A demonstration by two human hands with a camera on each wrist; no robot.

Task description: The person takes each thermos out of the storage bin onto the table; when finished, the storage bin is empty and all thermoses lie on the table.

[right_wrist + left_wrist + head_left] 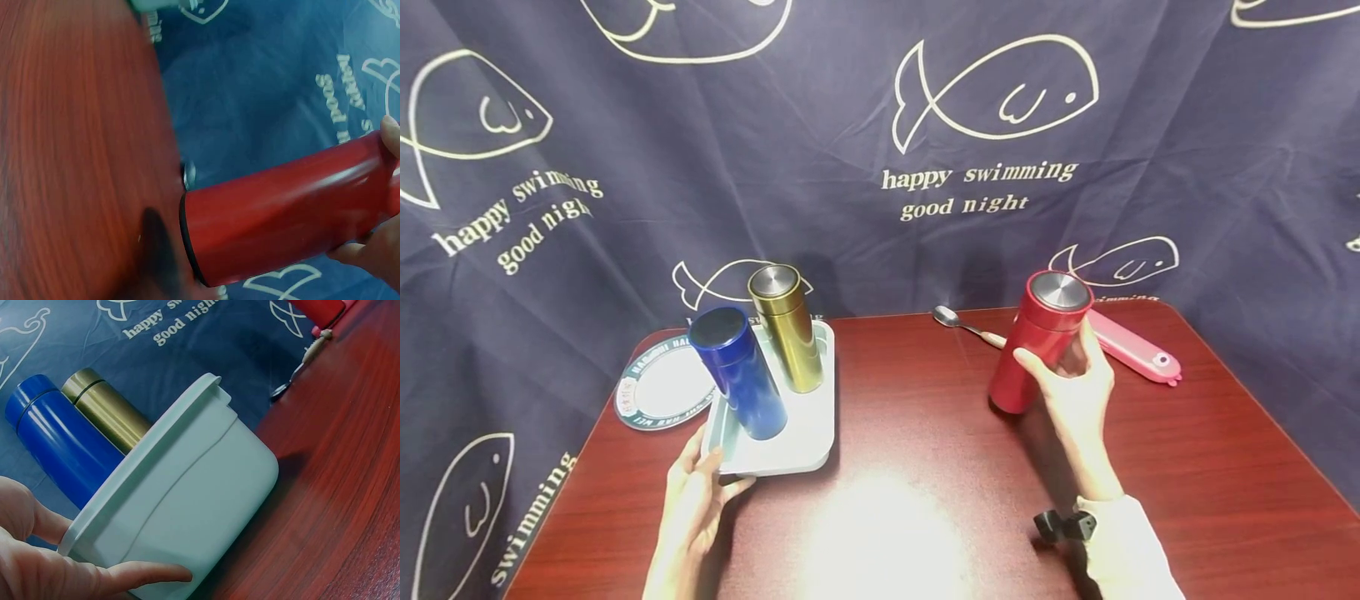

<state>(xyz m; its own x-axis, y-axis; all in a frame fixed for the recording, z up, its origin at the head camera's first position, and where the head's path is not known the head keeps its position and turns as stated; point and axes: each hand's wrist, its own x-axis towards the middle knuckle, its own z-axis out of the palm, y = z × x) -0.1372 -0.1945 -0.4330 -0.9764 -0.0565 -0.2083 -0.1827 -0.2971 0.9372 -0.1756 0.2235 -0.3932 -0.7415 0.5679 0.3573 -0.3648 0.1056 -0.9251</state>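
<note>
My right hand [1078, 400] grips a red thermos [1022, 375] with a steel-topped lid round its upper body, thumb on the near side. The thermos leans slightly, its black-edged base [189, 240] low over the tabletop. On the left, my left hand [691, 504] holds the near-left corner of a pale green plastic bin [820, 429]; in the left wrist view the thumb [150, 572] lies along its outer wall and the other fingers are at the rim. A blue thermos [745, 387] and a gold thermos [797, 350] stand inside the bin.
Left of the bin lies an oval plate [640, 412] with a lettered rim, partly covered by it. A spoon [946, 316] and a pink case [1138, 348] lie at the back, behind the red thermos. A dark fish-print cloth [850, 208] hangs behind the reddish wooden table [902, 400].
</note>
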